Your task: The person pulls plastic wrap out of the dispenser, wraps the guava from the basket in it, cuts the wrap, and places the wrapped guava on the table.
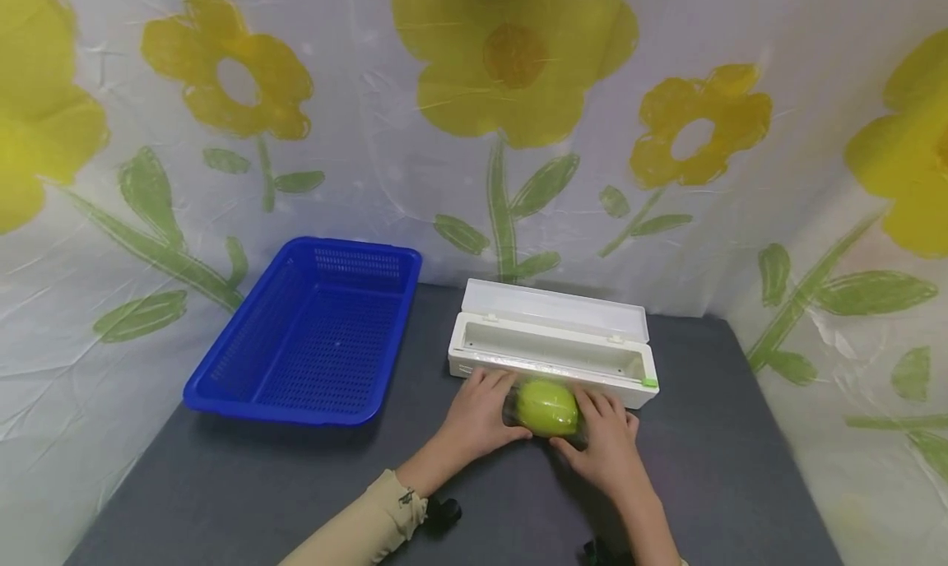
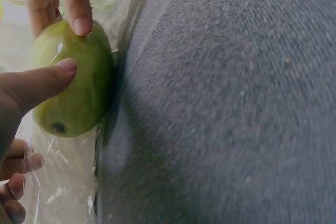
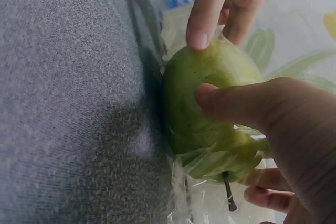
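Note:
A green pear (image 1: 546, 408) lies on its side on the table between both hands, with clear plastic film (image 2: 63, 187) about it. The left hand (image 1: 474, 418) holds the pear from the left, its thumb on the skin near the dark blossom end. From the right, the right hand (image 1: 609, 447) grips the other end, where a dark stem (image 3: 229, 192) pokes out beside crumpled film. In the wrist views both thumbs press on the near side of the fruit. Right behind the pear stands a long white film dispenser box (image 1: 551, 377), its lid (image 1: 554, 309) raised.
To the left, a blue plastic basket (image 1: 296, 410) with perforated walls stands on the dark grey table (image 1: 511, 517). A green slider (image 1: 649, 382) sits at the box's right end. Behind and beside the table hangs a white curtain (image 1: 355, 196) printed with yellow flowers.

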`<control>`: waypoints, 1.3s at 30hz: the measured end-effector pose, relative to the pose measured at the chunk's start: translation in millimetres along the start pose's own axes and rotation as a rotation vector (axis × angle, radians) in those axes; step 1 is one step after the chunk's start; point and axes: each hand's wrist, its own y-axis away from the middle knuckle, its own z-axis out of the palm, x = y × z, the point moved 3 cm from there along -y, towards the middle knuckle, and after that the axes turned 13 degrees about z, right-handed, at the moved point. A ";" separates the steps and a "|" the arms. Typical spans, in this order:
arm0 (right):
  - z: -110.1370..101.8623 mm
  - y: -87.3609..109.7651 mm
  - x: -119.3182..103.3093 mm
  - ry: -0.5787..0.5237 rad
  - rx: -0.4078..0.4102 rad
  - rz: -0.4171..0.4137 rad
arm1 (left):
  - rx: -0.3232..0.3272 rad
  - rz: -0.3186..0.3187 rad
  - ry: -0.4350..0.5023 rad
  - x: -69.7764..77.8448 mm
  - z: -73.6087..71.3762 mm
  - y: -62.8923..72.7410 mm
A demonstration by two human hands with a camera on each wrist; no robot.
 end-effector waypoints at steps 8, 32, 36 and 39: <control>-3.7 1.0 6.1 -0.055 0.080 -0.043 | 0.061 0.031 0.030 2.1 -10.6 0.7; -23.7 -21.5 81.4 -0.415 0.344 0.173 | -0.019 0.155 0.014 30.3 -21.3 -29.1; -18.7 -24.2 90.7 -0.445 0.283 0.234 | -0.043 0.165 -0.005 34.1 -20.3 -33.7; -12.4 -26.5 96.5 -0.455 0.243 0.262 | -0.070 0.165 -0.006 36.2 -19.1 -37.2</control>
